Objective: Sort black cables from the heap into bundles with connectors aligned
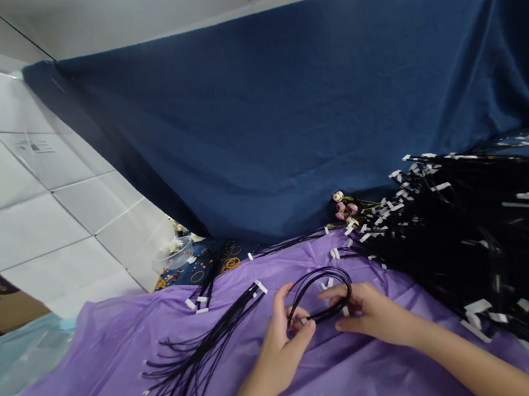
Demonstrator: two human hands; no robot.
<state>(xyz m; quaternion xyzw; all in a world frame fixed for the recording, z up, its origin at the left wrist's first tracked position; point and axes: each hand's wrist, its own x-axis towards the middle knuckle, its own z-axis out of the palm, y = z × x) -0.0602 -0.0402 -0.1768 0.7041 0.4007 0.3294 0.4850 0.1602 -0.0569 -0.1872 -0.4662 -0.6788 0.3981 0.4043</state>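
Observation:
A loop of thin black cable (314, 273) with small white connectors or tags is held up between my two hands, over the purple cloth. On its left side, my left hand (288, 336) closes thumb and fingers round the bottom of the coil. My right hand (365, 313) grips the coil's right side, fingers curled about it. Left of my hands lies a bundle of black cables (207, 342), fanned out at its near end and gathered at a white connector (261, 286). Parts of the coil are hidden behind my fingers.
A large heap of black cables (451, 221) with white tags fills the right side. Purple cloth (96, 375) covers the surface. Artificial flowers (346, 209), yellow rings (231, 264) and a clear plastic bowl (172, 254) are farther back. A blue curtain (256, 118) hangs behind; white boxes (31, 196) stand left.

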